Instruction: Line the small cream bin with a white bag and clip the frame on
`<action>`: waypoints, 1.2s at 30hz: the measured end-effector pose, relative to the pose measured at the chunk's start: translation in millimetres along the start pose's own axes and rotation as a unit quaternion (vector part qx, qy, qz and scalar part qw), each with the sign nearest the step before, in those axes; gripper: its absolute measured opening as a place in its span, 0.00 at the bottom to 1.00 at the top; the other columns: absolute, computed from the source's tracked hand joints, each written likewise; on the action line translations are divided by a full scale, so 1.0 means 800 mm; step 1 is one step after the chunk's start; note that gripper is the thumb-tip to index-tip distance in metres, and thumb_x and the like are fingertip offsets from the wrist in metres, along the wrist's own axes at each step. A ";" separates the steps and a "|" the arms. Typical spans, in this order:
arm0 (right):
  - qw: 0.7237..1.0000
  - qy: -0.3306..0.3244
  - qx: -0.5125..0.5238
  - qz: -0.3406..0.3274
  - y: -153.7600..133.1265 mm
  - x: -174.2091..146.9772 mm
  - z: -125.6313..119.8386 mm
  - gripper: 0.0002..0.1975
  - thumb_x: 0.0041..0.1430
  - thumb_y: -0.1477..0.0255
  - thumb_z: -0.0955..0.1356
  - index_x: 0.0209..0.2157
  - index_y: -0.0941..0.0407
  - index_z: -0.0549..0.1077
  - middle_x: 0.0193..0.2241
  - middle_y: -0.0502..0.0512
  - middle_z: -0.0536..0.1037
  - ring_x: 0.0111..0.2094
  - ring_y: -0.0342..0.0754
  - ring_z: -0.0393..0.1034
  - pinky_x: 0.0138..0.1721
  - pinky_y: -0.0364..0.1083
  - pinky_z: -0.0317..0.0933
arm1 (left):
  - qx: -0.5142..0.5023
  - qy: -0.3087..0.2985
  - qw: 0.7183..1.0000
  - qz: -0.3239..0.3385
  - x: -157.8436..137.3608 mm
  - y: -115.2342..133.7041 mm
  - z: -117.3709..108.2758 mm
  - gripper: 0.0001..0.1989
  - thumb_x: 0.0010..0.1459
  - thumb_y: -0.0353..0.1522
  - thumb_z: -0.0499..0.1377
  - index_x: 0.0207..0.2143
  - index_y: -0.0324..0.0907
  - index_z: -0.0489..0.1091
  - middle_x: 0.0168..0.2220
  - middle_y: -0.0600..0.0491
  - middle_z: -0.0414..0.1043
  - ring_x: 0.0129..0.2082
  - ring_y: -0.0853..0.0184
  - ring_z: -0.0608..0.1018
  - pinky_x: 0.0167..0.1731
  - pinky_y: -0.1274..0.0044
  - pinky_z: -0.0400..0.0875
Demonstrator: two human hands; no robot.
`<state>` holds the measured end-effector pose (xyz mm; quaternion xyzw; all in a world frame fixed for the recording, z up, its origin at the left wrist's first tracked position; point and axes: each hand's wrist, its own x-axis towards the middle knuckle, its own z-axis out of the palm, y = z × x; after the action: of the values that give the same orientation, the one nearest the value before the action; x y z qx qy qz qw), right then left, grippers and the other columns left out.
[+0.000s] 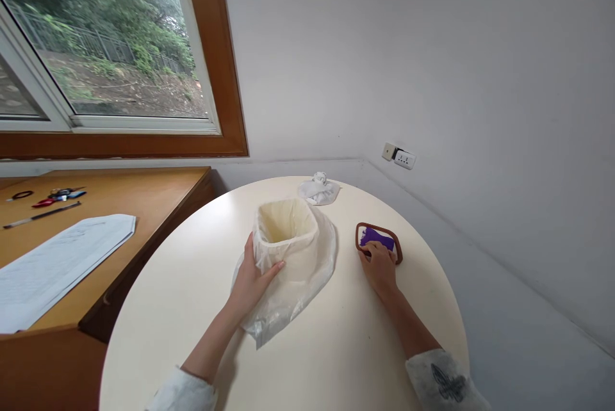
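A small cream bin (293, 257) stands upright on the round table, lined with a translucent white plastic bag (283, 308). The bag is folded over the bin's rim and spreads loosely around its base. My left hand (252, 280) is wrapped around the near left side of the bin, over the bag, with the thumb across the front. To the right, a brown rounded frame (400, 251) lies on the table with a purple roll (377, 237) inside it. My right hand (379, 265) is closed over the frame's near edge, fingertips against the purple roll. Its fingers partly hide both.
A crumpled white plastic bag (319, 190) sits at the round table's (187, 289) far edge. On the left, a wooden desk (158, 190) holds papers (72, 264), a pen (43, 214) and small items. Wall sockets (404, 159) are behind.
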<state>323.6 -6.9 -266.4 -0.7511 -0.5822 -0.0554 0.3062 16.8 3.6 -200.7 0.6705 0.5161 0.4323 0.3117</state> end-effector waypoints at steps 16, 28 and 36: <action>1.000 -0.003 0.009 0.010 -0.004 -0.001 -0.003 0.10 0.54 0.70 0.61 0.32 0.56 0.73 0.38 0.55 0.73 0.40 0.50 0.64 0.45 0.50 0.47 | 0.006 0.016 1.000 0.006 0.000 0.006 -0.005 0.41 0.52 0.41 0.58 0.61 0.51 0.36 0.61 0.48 0.48 0.58 0.56 0.59 0.53 0.63 0.59; 0.980 0.162 0.053 -0.099 -0.016 0.002 -0.018 0.08 0.59 0.72 0.60 0.33 0.58 0.69 0.30 0.54 0.75 0.34 0.47 0.67 0.42 0.48 0.52 | 0.069 0.137 0.984 0.091 0.001 -0.003 -0.008 0.39 0.50 0.39 0.60 0.59 0.47 0.44 0.60 0.46 0.48 0.59 0.56 0.55 0.56 0.60 0.54; 0.924 0.237 0.125 -0.272 -0.073 -0.017 -0.048 0.07 0.56 0.80 0.64 0.37 0.56 0.68 0.33 0.54 0.75 0.37 0.46 0.69 0.41 0.48 0.55 | 0.050 0.230 0.925 0.297 -0.020 0.018 -0.008 0.12 0.53 0.26 0.56 0.41 0.43 0.64 0.39 0.49 0.66 0.42 0.63 0.70 0.42 0.68 0.67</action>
<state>276.5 -30.5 -218.6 -0.4848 -0.6764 -0.2399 0.5000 15.6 -15.5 -190.0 0.6898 0.3714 0.6214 0.0079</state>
